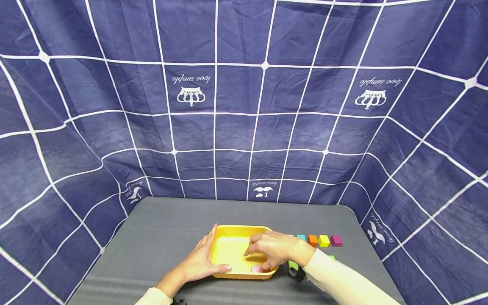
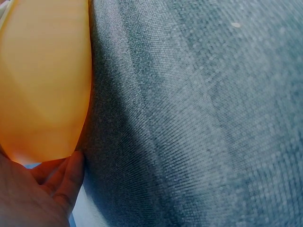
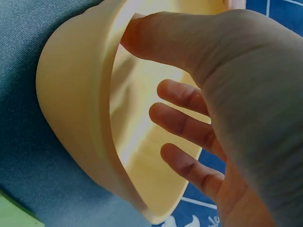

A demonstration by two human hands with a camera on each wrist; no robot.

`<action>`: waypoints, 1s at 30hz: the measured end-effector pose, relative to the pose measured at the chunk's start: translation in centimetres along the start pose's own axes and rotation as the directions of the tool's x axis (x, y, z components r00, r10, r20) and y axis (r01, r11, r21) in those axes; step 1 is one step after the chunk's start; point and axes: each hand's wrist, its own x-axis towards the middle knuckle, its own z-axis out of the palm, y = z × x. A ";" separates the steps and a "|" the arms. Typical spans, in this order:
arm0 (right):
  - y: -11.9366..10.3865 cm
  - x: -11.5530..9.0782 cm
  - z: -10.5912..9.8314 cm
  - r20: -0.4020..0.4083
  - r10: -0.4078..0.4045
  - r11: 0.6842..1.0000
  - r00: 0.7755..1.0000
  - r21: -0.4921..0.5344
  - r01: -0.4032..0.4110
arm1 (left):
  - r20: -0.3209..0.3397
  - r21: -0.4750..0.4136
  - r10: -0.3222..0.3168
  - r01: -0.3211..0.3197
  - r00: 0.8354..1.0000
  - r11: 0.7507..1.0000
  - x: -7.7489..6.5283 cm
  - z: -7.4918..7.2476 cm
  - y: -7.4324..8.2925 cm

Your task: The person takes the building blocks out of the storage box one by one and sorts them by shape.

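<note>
A yellow plastic tray (image 1: 244, 276) sits on the grey cloth. My left hand (image 1: 200, 260) holds its left end, with the fingers along the outer wall and the thumb over the front left corner. The left wrist view shows those fingers against the end of the tray (image 2: 47, 85). My right hand (image 1: 272, 248) reaches into the tray from the right, its fingers spread and slightly bent. By its thumb, at the front right inside, lies a small pink block (image 1: 255, 269). In the right wrist view the thumb (image 3: 161, 35) lies across the tray's rim, and the block is hidden.
Right of the tray stands a row of small blocks: blue (image 1: 301, 237), orange (image 1: 312, 240), yellow (image 1: 323, 241) and purple (image 1: 336, 241). Something green (image 1: 292, 265) lies partly under my right wrist. A dark blue checked curtain (image 1: 236, 93) encloses the back and sides.
</note>
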 end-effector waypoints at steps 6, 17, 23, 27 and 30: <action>-0.3 1.1 0.3 0.047 -0.032 0.998 0.998 -0.060 0.034 | -0.005 0.002 0.005 -0.005 1.000 1.000 -0.1 0.0 0.0; -0.4 2.2 0.9 0.121 -0.015 0.999 0.992 -0.050 0.021 | -0.003 0.000 0.011 -0.011 1.000 1.000 -0.2 0.2 -0.1; -0.4 2.8 0.9 0.140 -0.014 0.999 0.990 0.032 0.010 | 0.000 -0.007 0.014 -0.014 1.000 1.000 -0.2 0.2 -0.1; -0.2 3.2 1.1 0.129 0.000 0.997 0.992 0.082 -0.010 | 0.001 -0.007 0.015 -0.015 1.000 1.000 -0.3 0.1 -0.1; 0.1 3.5 1.3 0.111 0.007 0.995 0.994 0.101 -0.018 | 0.005 -0.006 0.014 -0.014 1.000 1.000 -0.3 0.0 0.0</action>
